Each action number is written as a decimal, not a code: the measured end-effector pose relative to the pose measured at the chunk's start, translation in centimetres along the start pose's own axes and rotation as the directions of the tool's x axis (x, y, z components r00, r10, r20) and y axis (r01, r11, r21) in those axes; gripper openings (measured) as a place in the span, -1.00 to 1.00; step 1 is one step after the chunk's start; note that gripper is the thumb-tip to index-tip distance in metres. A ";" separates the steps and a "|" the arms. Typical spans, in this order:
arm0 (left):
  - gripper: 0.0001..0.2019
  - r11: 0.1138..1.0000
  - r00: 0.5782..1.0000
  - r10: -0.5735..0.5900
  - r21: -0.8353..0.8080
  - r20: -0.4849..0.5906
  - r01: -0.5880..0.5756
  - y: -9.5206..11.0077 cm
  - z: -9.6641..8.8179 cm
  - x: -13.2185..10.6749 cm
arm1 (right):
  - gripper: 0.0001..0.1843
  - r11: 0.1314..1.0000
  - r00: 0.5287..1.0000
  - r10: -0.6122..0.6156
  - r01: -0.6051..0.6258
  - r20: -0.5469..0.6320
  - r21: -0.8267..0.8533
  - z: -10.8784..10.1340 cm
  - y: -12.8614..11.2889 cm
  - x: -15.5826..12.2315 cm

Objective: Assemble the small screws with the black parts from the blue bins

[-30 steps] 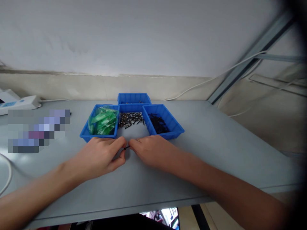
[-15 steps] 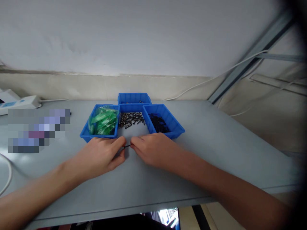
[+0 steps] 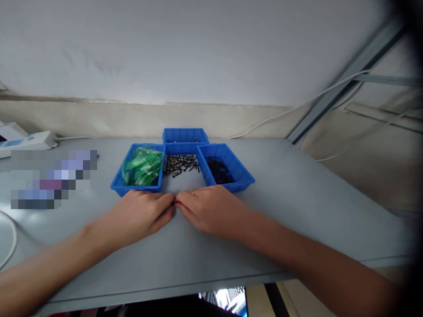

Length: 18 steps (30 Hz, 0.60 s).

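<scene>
"From the head view, what is in hand?"

"Fingertip work, I'd judge, on a small dark part, at the near side of the blue bins and above the table."

"And the fingers?"

"The left hand has thumb and forefinger pinched on it. The right hand meets it from the right, its fingertips also closed on the part, as far as shows. Most of it is hidden, so I can't tell its shape."

"What lies around them?"

"Green packets in the left bin, dark pieces in the right bin, loose screw-like pieces between the two, and a far bin beyond."

"What does the next move call for?"

"A light, even pinch from both sides, I'd say, with the fingertips kept in line; so slight a part could easily slip."
</scene>
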<state>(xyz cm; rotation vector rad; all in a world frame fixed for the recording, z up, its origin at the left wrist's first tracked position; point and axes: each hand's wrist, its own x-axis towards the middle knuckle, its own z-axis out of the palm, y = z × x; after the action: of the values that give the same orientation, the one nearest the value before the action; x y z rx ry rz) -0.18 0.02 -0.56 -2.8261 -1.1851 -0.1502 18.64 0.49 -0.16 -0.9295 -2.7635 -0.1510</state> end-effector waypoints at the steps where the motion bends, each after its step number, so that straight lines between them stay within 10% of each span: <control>1: -0.81 1.000 1.000 0.004 -0.006 0.004 -0.004 0.0 0.0 0.0 | -0.86 1.000 1.000 -0.005 0.005 -0.001 0.001 0.0 0.0 0.0; 18: -0.82 0.985 0.992 -0.001 -0.169 -0.130 -0.021 0.2 0.0 -0.2 | -0.89 1.000 0.999 0.005 -0.004 0.051 -0.004 1.1 0.5 -0.2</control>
<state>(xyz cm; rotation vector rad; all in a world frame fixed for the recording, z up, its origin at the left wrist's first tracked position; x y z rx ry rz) -0.21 -0.27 -0.62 -2.9123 -1.1834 -0.4478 18.91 0.99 -1.23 -0.9537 -2.8085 -0.1339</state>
